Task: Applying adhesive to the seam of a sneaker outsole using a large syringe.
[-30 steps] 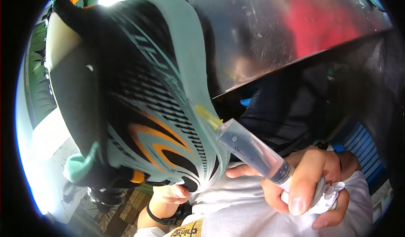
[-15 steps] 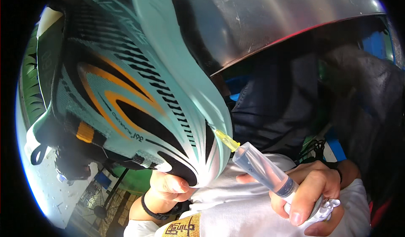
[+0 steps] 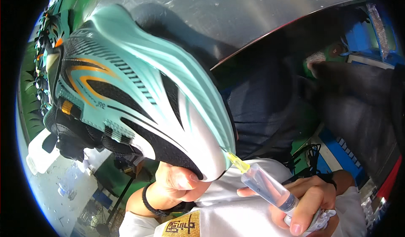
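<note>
Left hand (image 3: 179,182), at half past six on a dial centred in the view, grips the toe of a mint, black and white shoe (image 3: 139,97) from below, its digits narrowed on the dark front panel and partly hidden. That shoe fills the space from nine to eleven o'clock, its heel end up at ten and its toe aimed toward half past four. It is turned so its flank and ribbed sole edge face up, probably so the seam at the toe is exposed and easy to see. Between four and five o'clock, the right hand (image 3: 314,199) is wrapped around a clear syringe (image 3: 268,186), likely held low on the barrel to leave the front free for aiming. A bunched white cloth (image 3: 324,221) sits in the same palm, perhaps kept there to be handy. The syringe points toward ten o'clock, its yellow hub (image 3: 239,163) just beside the toe's sole edge; whether the fine tip touches the seam I cannot tell. A metal table (image 3: 253,9) stretches across twelve to one o'clock; whether the heel rests on it is unclear. Near nine o'clock more shoes (image 3: 42,83) stand in a row, and a fan (image 3: 95,224) shows at half past seven.
</note>
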{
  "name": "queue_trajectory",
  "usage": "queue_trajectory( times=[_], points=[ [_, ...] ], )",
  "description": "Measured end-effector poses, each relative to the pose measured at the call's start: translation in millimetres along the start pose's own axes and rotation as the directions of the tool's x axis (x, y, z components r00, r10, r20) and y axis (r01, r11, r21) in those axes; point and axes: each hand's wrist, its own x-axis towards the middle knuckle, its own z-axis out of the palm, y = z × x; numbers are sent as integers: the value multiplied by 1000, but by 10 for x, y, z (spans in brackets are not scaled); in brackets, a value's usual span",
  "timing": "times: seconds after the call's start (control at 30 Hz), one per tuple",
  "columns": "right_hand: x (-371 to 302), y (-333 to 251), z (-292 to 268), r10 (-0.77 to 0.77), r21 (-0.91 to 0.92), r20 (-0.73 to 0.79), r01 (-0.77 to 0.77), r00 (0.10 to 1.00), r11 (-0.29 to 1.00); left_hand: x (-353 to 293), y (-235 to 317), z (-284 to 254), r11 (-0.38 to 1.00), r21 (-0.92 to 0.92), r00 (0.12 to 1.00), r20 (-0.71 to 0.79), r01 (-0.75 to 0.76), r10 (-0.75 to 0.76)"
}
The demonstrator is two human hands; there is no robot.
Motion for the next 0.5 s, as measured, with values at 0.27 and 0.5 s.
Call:
queue_trajectory(
  times=[0.27, 0.5],
  points=[
    [-210, -24, -167, 29, -16, -56, -30, 998, 999, 564, -188, 108, 988, -152, 940, 341, 27, 27],
    [386, 404, -500, -7, 44, -58, 10, 998, 999, 1130, 140, -335, 962, -267, 896, 438, 48, 77]
  ],
)
